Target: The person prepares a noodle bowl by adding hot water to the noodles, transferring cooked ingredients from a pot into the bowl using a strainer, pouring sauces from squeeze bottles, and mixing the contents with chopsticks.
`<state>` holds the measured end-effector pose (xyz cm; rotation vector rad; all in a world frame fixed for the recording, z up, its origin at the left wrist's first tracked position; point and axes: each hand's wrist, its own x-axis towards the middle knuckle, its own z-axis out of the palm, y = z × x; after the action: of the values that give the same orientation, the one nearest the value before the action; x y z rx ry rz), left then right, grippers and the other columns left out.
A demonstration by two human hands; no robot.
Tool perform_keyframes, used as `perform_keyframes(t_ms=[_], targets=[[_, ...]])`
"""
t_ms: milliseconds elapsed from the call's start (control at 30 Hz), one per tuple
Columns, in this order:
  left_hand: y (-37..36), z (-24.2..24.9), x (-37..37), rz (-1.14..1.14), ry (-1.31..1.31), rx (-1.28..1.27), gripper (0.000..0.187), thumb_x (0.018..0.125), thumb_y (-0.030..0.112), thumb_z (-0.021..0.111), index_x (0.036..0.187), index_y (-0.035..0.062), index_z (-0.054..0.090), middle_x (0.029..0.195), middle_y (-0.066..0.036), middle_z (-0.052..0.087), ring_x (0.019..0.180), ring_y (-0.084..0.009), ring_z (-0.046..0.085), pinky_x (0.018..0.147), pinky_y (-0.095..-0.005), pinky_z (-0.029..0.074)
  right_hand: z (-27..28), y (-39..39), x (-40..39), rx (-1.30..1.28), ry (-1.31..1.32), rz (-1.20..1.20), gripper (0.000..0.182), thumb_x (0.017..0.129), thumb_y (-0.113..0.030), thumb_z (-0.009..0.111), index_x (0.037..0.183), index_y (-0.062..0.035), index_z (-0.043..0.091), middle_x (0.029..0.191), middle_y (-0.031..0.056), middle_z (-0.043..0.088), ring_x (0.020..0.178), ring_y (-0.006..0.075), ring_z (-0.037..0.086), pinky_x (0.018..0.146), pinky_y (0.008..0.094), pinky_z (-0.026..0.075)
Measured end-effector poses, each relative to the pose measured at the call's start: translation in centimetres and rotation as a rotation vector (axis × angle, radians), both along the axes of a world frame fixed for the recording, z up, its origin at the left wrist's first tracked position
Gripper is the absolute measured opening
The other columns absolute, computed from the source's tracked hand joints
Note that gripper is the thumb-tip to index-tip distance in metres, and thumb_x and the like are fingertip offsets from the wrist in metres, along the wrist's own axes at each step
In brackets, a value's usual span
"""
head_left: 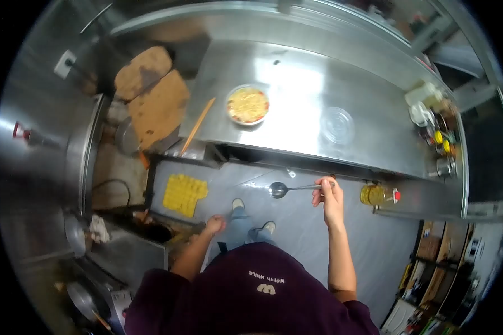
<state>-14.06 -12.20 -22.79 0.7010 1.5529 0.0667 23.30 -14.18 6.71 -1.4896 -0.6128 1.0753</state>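
hands, two:
- right hand, one: closed on the handle end of a spoon, held between thumb and fingers.
- left hand, one: low beside the body, small and blurred; no object shows in it, and how far its fingers are closed cannot be told.

held item, one:
- metal spoon: above the floor, just off the near edge of the counter, roughly level in the view, its scoop pointing to the left.

on the metal counter:
- white round bowl, one: upright, filled with yellow food with red bits at the rim.
- clear round lid, one: lying flat, to the right of the bowl and apart from it.
- long wooden sticks: left of the bowl, at the left end of the counter; whether one or two cannot be told.
- yellow-topped jars, two: at the right end, among other containers.

around it:
- brown boards, two: left of the sticks.
- yellow mat, one: flat on the floor.
- oil jug, one: red cap, yellow contents, right of the right hand.
- light shoes, two: on the floor.
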Motion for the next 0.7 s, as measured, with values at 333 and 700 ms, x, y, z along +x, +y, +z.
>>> perform_keyframes(t_ms=[333, 700], targets=[[-2.1, 1.1, -0.2, -0.094, 0.054, 0.157, 0.014, 0.078, 0.013, 0.048, 0.074, 0.0057, 0.06, 0.063, -0.006, 0.059, 0.055, -0.0168, 0.056, 0.049, -0.0305, 0.044, -11.8, 1.7, -4.1, -0.023, -0.403, 0.145, 0.02, 0.089, -0.015, 0.046, 0.087, 0.0013, 0.057, 0.073, 0.0079, 0.055, 0.053, 0.0128, 0.049, 0.05, 0.0259, 0.041], [-3.5, -1.6, -2.8, 0.117, 0.055, 0.211, 0.016, 0.082, 0.014, 0.048, 0.081, 0.0021, 0.059, 0.069, -0.007, 0.06, 0.058, -0.0156, 0.056, 0.05, -0.0282, 0.044, -20.0, 8.3, -5.6, -0.127, 0.546, -0.126, 0.037, 0.089, -0.028, 0.046, 0.118, -0.005, 0.042, 0.1, 0.0128, 0.055, 0.082, 0.0199, 0.054, 0.072, 0.0368, 0.047]])
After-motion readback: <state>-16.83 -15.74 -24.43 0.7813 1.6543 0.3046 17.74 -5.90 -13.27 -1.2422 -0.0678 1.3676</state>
